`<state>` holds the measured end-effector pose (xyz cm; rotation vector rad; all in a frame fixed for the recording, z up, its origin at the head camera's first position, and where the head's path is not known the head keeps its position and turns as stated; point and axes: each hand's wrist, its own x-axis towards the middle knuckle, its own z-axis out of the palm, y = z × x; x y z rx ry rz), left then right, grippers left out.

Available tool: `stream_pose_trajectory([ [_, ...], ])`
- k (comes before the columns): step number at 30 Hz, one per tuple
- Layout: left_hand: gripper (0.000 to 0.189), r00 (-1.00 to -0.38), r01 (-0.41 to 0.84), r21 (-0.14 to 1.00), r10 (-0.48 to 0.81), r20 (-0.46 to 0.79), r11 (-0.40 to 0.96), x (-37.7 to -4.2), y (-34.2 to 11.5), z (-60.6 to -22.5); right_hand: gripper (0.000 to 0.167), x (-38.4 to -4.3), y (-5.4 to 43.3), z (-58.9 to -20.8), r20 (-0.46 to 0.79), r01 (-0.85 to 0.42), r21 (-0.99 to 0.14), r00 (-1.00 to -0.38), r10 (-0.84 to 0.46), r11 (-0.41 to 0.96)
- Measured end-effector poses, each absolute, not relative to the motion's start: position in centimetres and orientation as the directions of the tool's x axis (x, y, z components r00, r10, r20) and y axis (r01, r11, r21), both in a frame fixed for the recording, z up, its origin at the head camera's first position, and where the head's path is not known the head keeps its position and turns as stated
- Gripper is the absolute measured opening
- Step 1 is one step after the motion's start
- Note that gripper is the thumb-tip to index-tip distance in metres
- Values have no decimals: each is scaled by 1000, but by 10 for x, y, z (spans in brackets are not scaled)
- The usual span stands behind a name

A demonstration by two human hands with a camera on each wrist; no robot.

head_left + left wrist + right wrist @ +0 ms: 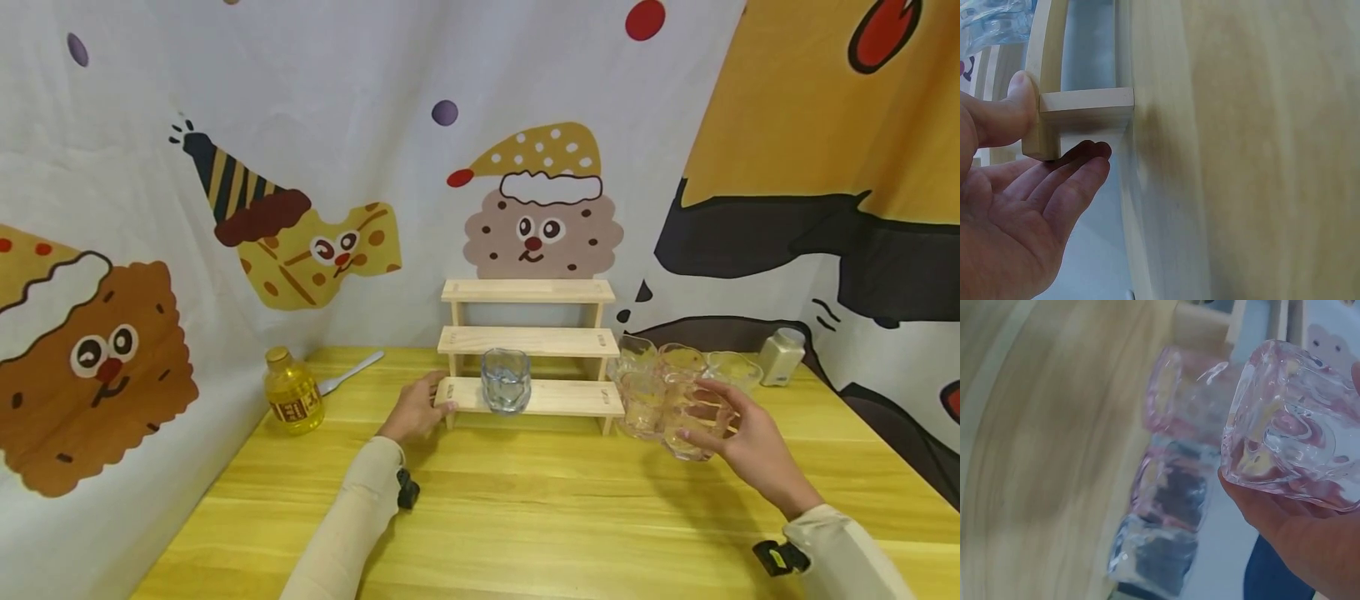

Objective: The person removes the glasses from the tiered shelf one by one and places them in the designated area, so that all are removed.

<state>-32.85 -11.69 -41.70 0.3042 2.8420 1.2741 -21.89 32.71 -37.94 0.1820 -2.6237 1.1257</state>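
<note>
A three-tier wooden stand (536,342) stands against the back wall cloth. My left hand (408,414) holds the left end of its lowest shelf; in the left wrist view the thumb (1021,103) lies on the shelf board and the fingers are beneath it. On that shelf sits a bluish drinking glass (506,383). To the right of the stand, my right hand (765,450) grips a pink-tinted drinking glass (1297,431), which is lifted off the table in the right wrist view. Close by stand several more glasses, among them another pinkish glass (641,408).
A bottle of yellow liquid (294,396) stands at the left, with a pale-handled utensil (352,372) lying behind it. A small white-capped jar (782,357) is at the back right. Printed cloth (360,150) hangs behind the wooden table (525,517).
</note>
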Motion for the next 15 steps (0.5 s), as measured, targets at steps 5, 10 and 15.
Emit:
stream_pose_trajectory([
  [5,60,-980,174,746,185,69,643,-328,-118,-417,82,-229,339,-385,269,-183,-681,-963,10,709],
  [10,60,-981,171,760,183,69,627,-328,-117,-418,84,-239,350,-389,256,-160,-668,-966,23,726],
  [15,60,-980,179,755,182,81,631,-328,-116,-418,89,-250,360,-396,226,-135,-680,-974,31,720],
])
